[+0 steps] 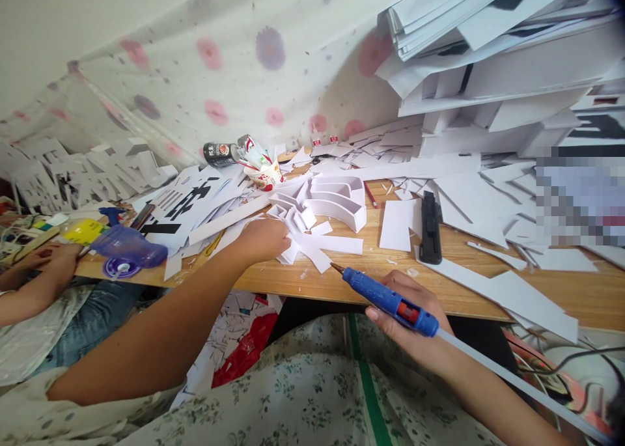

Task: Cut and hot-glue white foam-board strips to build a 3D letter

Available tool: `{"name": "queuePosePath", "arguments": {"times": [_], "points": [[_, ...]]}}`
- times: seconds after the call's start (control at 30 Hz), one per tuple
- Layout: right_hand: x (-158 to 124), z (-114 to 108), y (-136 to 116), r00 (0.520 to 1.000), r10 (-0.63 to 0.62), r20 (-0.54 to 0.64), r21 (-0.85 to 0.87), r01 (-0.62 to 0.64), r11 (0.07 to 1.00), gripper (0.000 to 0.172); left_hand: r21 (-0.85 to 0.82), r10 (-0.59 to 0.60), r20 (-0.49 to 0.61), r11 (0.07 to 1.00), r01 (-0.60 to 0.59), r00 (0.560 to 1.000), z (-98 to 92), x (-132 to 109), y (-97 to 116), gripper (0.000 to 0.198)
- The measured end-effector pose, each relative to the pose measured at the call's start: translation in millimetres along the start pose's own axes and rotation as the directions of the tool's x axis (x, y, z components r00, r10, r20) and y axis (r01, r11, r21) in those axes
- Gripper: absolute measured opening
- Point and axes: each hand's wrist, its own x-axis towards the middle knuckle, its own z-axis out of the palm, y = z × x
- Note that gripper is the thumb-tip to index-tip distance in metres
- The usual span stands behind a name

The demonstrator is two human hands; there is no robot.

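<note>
My right hand [415, 316] is wrapped round a blue glue gun [378, 296] with a long white glue stick running out of its back. The gun's nozzle points left, close to the tip of a white strip [315, 257]. My left hand [266, 239] is closed at a small white board piece [288, 254], its fingertips partly hidden. Touching that spot is a cluster of narrow folded white pieces [297, 219]. Just behind stands a curved, open-topped white board shape [339, 202] with upright walls.
A black stapler-like tool [430, 228] lies right, beside white sheets [395, 224]. A red pencil [371, 195], a paper cup [266, 174] and a dark can [219, 154] are further back. Board stacks [498, 75] rise at right. Another person's hands [53, 264] rest left, near a purple bottle [129, 245].
</note>
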Motion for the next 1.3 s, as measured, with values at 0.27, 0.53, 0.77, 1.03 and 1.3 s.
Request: {"name": "queuePosePath", "arguments": {"times": [0.27, 0.53, 0.77, 1.03, 1.3], "points": [[1.0, -0.1, 0.4, 1.000, -0.011, -0.001, 0.001, 0.011, 1.000, 0.022, 0.051, 0.021, 0.020, 0.998, -0.022, 1.000, 1.7, -3.1, 1.4, 0.031], [0.4, 0.9, 0.3, 1.000, -0.001, -0.015, -0.012, 0.000, 1.000, 0.024, 0.013, -0.029, -0.035, 0.999, 0.029, 0.999, 5.2, -9.4, 2.4, 0.030], [0.8, 0.6, -0.8, 1.000, -0.012, -0.004, -0.001, 0.012, 1.000, 0.024, -0.109, -0.087, -0.125, 0.991, 0.073, 0.988, 3.1, -21.1, 0.1, 0.046], [0.7, 2.7, 0.3, 1.000, 0.018, -0.001, -0.001, -0.018, 1.000, 0.025, -0.110, -0.111, -0.109, 0.989, 0.099, 0.988, 8.6, -12.4, 2.3, 0.040], [1.0, 2.4, 1.3, 1.000, 0.011, 0.004, -0.024, -0.011, 1.000, 0.022, -0.066, -0.057, -0.075, 0.996, 0.052, 0.996, 7.1, -10.1, 1.6, 0.037]]}}
